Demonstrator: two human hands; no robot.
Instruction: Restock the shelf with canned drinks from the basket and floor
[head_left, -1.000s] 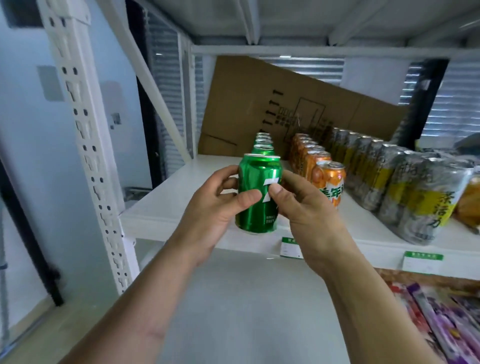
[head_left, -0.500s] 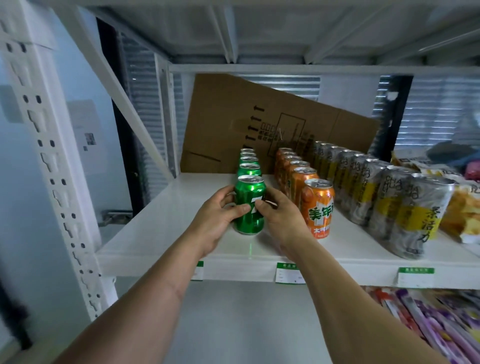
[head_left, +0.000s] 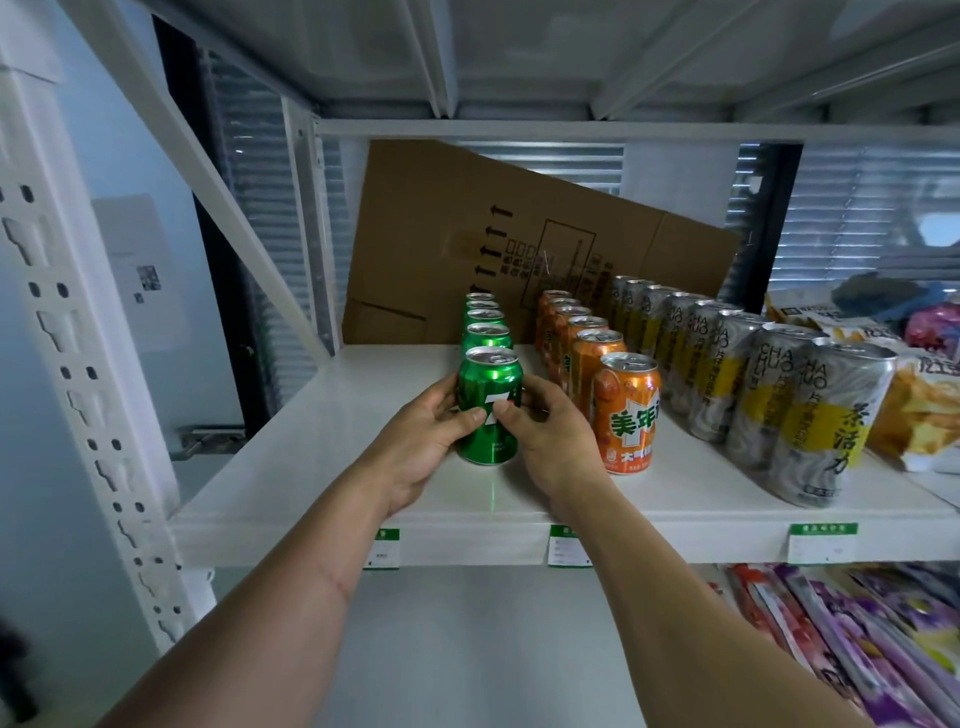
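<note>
We face a white metal shelf (head_left: 332, 499) whose board carries everything here. Leaning against its back stands a flattened cardboard sheet (head_left: 441, 249), tilted down toward the right. In front of it, three rows of cans run from back to front: silver-and-yellow cans (head_left: 737, 384) on the right, orange cans (head_left: 587, 353) in the middle, and a row of green cans (head_left: 485, 325) on the left. Right of the silver row lie snack bags (head_left: 919, 405), and on the shelf below, at lower right, we see purple and pink packets (head_left: 883, 639). Green price tags (head_left: 823, 543) hang along the shelf's front edge.

The task's own thing — the front green can (head_left: 488, 405) — stands upright on the board at the head of the green row, just in front of the next green can and apart from the front orange can (head_left: 626, 413) to its right.

Our left hand (head_left: 421, 441) grasps the front green can from the left, thumb laid across its face; our right hand (head_left: 550, 441) grips it from the right — the two thumbs nearly meet on the label.
</note>
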